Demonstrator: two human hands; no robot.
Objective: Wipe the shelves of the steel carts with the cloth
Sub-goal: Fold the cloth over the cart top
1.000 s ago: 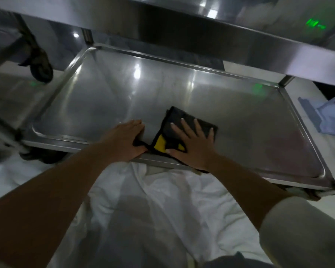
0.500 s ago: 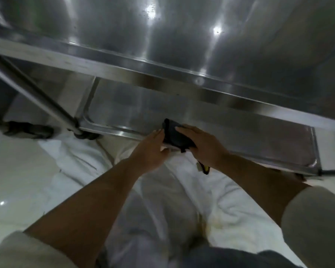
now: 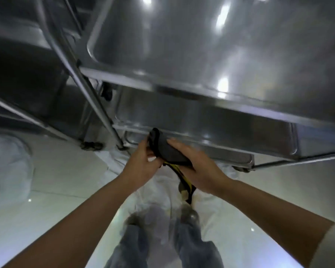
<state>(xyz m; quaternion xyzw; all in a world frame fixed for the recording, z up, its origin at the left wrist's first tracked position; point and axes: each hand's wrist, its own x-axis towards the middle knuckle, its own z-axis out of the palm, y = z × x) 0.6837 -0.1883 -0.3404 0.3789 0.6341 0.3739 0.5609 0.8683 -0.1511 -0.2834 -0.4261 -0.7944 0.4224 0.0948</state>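
While both hands hold it just in front of the bottom shelf (image 3: pixel 191 120), the cloth (image 3: pixel 169 151) looks soft, light and floppy. The left hand (image 3: pixel 141 161) pinches one end and the right hand (image 3: pixel 199 167) wraps its fingers (image 3: pixel 177 143) over the bunched middle; a yellow part hangs down. It may be getting folded. The upper shelf (image 3: pixel 220 45) sticks out overhead, and a cart leg (image 3: pixel 97 105) stands close by.
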